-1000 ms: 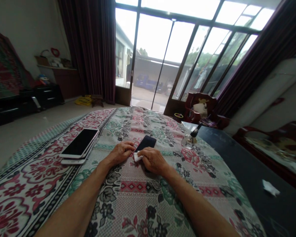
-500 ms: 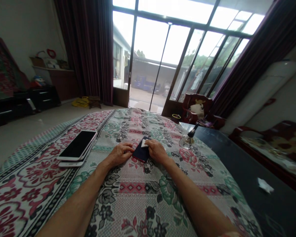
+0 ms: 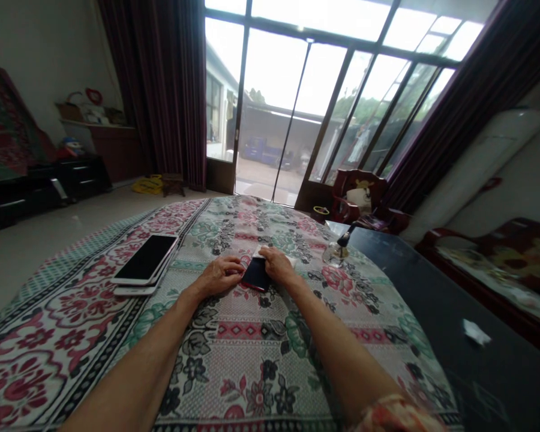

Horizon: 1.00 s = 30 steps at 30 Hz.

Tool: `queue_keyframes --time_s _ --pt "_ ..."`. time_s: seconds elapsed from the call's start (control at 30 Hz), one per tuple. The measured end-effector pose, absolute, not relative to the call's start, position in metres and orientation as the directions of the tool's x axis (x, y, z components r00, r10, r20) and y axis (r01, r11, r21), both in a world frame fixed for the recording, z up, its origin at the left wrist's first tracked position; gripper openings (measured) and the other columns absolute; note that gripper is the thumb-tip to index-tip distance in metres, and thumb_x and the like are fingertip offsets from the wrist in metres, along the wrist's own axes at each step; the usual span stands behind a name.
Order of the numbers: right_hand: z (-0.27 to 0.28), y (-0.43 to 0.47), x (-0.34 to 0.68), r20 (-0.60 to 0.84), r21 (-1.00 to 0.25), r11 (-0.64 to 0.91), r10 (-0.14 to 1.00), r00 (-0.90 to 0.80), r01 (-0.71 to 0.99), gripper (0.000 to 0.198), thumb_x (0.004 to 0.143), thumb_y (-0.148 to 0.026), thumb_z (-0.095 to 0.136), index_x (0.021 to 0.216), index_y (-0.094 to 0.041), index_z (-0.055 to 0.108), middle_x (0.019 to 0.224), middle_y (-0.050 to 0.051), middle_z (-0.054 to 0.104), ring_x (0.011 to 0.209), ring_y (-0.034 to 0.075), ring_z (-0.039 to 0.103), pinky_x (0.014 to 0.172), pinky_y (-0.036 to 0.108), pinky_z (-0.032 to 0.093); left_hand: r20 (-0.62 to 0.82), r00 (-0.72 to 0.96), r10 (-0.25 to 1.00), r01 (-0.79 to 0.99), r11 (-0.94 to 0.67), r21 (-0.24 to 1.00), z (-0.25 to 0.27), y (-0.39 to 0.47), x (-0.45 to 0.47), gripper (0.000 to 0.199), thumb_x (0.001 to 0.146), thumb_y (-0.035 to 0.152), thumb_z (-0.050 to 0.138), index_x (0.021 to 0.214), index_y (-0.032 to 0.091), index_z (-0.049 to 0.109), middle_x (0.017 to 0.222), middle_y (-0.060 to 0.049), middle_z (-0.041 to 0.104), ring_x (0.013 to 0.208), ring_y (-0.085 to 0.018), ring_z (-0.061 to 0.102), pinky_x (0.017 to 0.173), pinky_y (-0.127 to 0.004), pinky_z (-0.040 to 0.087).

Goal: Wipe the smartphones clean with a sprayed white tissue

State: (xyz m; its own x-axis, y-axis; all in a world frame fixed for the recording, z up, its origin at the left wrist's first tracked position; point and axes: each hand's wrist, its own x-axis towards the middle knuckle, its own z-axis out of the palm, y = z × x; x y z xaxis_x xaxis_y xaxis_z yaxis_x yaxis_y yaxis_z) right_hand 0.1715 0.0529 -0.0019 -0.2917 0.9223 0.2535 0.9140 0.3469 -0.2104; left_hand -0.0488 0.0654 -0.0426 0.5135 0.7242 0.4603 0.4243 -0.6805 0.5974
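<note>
A dark phone with a red edge (image 3: pixel 255 276) lies flat on the patterned tablecloth in front of me. My right hand (image 3: pixel 276 265) presses a folded white tissue (image 3: pixel 258 252) on its far part, and some white shows beyond the knuckles too. My left hand (image 3: pixel 222 275) rests on the cloth with its fingers curled in, fingertips at the phone's left edge. Further left, a white phone with a black screen (image 3: pixel 147 261) lies on top of another white phone (image 3: pixel 135 291).
A small glass bottle with a black brush-like top (image 3: pixel 336 253) stands on the right part of the tablecloth (image 3: pixel 252 336). Crumpled white tissue (image 3: pixel 476 332) lies on the dark tabletop (image 3: pixel 414 300) at the right. Wooden seats (image 3: pixel 360 198) and glass doors stand beyond.
My right hand has moved slightly with the tissue toward the phone's far end, and more white shows around it. My left hand stays by the phone's edge. The view has shifted slightly.
</note>
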Motion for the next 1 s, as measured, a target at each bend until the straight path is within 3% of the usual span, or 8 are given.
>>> queue_keyframes --time_s 0.2,0.37,0.57,0.8,1.0 --pt "-0.001 0.031 0.162 0.265 -0.224 0.386 0.908 -0.325 0.895 0.036 0.08 -0.004 0.04 0.103 -0.019 0.064 0.119 0.006 0.062 0.108 0.019 0.052 0.092 0.028 0.038 0.439 0.531 0.725 0.376 -0.666 0.644 -0.038 0.062 -0.047 0.021 0.072 0.029 0.067 0.09 0.023 0.076 0.109 -0.005 0.069 0.099 -0.02 0.065 0.091 -0.032 0.051" --pt "0.001 0.016 0.153 0.266 -0.208 0.398 0.902 -0.34 0.894 0.035 0.081 -0.003 0.04 0.099 -0.02 0.065 0.111 0.006 0.064 0.105 0.019 0.053 0.09 0.027 0.039 0.468 0.56 0.684 0.378 -0.713 0.59 -0.038 0.054 -0.043 0.026 0.07 0.028 0.07 0.095 0.023 0.075 0.106 -0.004 0.07 0.097 -0.02 0.065 0.09 -0.032 0.05" --pt "-0.004 -0.005 0.146 0.301 -0.245 0.413 0.892 -0.337 0.877 0.035 0.081 -0.002 0.04 0.098 -0.019 0.066 0.111 0.007 0.064 0.108 0.019 0.053 0.093 0.028 0.038 0.479 0.501 0.721 0.437 -0.688 0.579 -0.044 0.052 -0.041 0.023 0.067 0.026 0.072 0.089 0.023 0.076 0.105 -0.004 0.072 0.1 -0.022 0.066 0.093 -0.033 0.049" --pt "-0.016 -0.019 0.141 0.398 -0.314 0.436 0.867 -0.3 0.843 0.039 0.078 0.0 0.041 0.102 -0.018 0.066 0.116 0.007 0.064 0.109 0.019 0.053 0.097 0.028 0.038 0.471 0.47 0.747 0.478 -0.663 0.575 -0.05 0.054 -0.043 0.025 0.068 0.029 0.071 0.093 0.025 0.076 0.107 -0.005 0.072 0.103 -0.024 0.065 0.096 -0.036 0.048" --pt "-0.016 -0.02 0.146 0.366 -0.339 0.449 0.872 -0.324 0.827 0.042 0.077 0.0 0.043 0.106 -0.019 0.067 0.122 0.006 0.062 0.114 0.018 0.052 0.1 0.029 0.038 0.476 0.49 0.73 0.459 -0.681 0.571 -0.047 0.054 -0.045 0.026 0.067 0.025 0.07 0.093 0.025 0.076 0.108 -0.004 0.072 0.103 -0.023 0.066 0.095 -0.035 0.049"
